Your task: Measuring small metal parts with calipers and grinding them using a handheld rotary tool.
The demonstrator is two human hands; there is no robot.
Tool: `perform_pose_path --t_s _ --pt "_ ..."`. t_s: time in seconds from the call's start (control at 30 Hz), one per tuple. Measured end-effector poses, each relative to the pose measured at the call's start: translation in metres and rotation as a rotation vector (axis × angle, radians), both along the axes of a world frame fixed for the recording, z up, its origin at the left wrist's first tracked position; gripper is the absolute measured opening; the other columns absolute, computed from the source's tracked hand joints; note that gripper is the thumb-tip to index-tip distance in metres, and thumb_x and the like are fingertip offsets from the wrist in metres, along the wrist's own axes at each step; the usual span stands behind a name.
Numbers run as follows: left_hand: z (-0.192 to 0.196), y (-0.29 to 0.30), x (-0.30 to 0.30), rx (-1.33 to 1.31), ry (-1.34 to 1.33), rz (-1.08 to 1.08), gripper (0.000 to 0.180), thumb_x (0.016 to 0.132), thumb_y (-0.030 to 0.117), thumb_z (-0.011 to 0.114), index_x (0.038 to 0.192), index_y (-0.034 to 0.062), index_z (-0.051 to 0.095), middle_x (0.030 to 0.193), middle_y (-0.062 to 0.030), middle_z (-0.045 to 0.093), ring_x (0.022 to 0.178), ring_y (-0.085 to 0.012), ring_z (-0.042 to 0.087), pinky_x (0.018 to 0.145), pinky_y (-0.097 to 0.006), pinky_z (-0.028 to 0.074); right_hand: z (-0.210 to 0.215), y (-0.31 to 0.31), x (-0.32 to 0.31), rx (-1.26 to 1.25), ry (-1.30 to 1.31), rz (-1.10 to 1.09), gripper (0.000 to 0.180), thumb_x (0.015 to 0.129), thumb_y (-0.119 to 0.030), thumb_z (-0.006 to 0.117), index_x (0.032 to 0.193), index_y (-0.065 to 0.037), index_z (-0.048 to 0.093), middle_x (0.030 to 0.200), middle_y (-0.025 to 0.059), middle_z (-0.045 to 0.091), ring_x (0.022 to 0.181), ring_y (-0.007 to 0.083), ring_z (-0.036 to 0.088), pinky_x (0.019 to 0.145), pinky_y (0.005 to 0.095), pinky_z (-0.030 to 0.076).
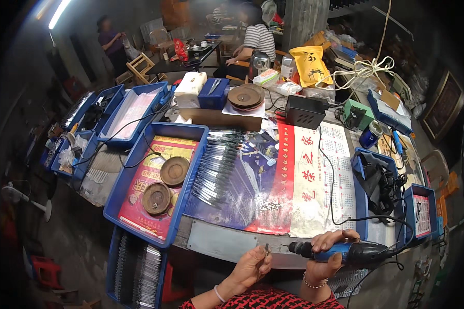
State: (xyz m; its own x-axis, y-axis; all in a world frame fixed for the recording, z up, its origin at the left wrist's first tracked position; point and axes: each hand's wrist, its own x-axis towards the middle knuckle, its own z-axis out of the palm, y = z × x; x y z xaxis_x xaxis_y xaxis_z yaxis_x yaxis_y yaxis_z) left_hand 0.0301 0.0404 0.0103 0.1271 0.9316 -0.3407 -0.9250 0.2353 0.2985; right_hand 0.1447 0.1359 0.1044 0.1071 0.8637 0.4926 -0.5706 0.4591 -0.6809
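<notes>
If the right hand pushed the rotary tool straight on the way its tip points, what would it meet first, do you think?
Probably the small metal piece pinched in the left hand; the rotary tool in the right hand points left at it, though depth is unclear.

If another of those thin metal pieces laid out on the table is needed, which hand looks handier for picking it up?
Probably the left hand. It pinches only a small metal piece and lies nearer the row of thin metal pieces. The right hand is wrapped around the blue rotary tool.
</notes>
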Motion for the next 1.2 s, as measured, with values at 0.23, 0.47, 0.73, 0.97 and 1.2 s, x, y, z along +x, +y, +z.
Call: perform_pose_path --t_s 0.23,0.47,0.73,0.97,1.2 --pt "0.003 -0.014 0.004 0.017 0.062 0.029 0.028 0.087 0.038 0.054 0.081 0.0123 0.043 0.065 0.0009 0.045 0.049 -0.0074 0.040 0.042 -0.020 0.031 0.006 -0.016 0.005 0.042 0.014 0.059 0.051 0.078 -0.033 0.064 0.111 -0.006 0.036 0.065 0.0031 0.042 0.050 0.0115 0.045 0.048 0.0255 0.040" --pt "-0.002 -0.020 0.014 -0.007 0.012 0.161 0.020 0.090 0.030 0.052 0.080 0.0152 0.044 0.068 -0.0003 0.049 0.051 -0.0085 0.043 0.043 -0.019 0.033 0.009 -0.027 0.009 0.020 0.047 0.096 0.052 0.079 -0.031 0.064 0.114 -0.006 0.036 0.065 0.0033 0.043 0.051 0.0122 0.045 0.049 0.0257 0.039" --pt "0.001 -0.013 0.011 -0.099 -0.120 0.042 0.018 0.092 0.030 0.049 0.084 0.0133 0.049 0.062 0.0029 0.046 0.044 -0.0056 0.038 0.040 -0.019 0.030 0.010 -0.023 0.011 0.204 0.025 0.287 0.056 0.082 -0.037 0.058 0.122 -0.003 0.039 0.070 0.0026 0.042 0.055 0.0118 0.044 0.056 0.0275 0.037" --pt "-0.009 -0.018 0.010 -0.111 -0.216 -0.001 0.024 0.093 0.031 0.047 0.092 0.0083 0.053 0.062 0.0022 0.050 0.042 -0.0041 0.038 0.039 -0.017 0.029 -0.001 -0.027 0.013 0.187 -0.054 0.396 0.055 0.083 -0.035 0.058 0.124 -0.003 0.042 0.072 0.0032 0.044 0.057 0.0127 0.046 0.058 0.0290 0.038" --pt "-0.006 -0.023 0.014 -0.122 -0.152 -0.036 0.028 0.093 0.032 0.046 0.092 0.0059 0.054 0.062 -0.0004 0.055 0.040 -0.0047 0.040 0.036 -0.018 0.030 -0.004 -0.029 0.018 0.206 -0.105 0.443 0.056 0.083 -0.035 0.058 0.126 -0.004 0.040 0.073 0.0033 0.045 0.057 0.0129 0.046 0.058 0.0292 0.038"
